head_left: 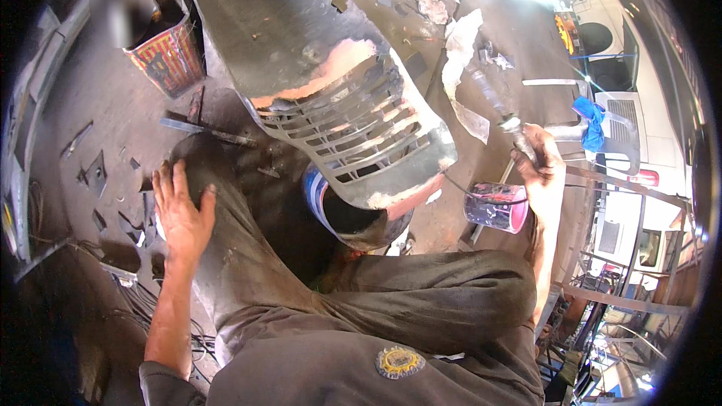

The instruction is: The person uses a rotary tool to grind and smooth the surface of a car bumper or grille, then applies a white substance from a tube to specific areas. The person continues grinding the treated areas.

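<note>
Aslant, a slender hand tool (510, 122) angles forward and leftward from a seated worker's right hand (543, 162), fingers closed around its near end.

Left of it, clear of the tool, a slatted, ragged-edged panel (301, 60) runs roughly parallel; the left hand (183, 207) rests empty, fingers spread, at the knee (201, 152).

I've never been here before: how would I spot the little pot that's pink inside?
Find the large dark panel with a slatted end, stretching from the top edge to the middle. Right of that end, just below and left of the right hand, is a small pot. Its bright pink inside sets it apart from the larger blue-sided bucket partly hidden by the panel.
</note>
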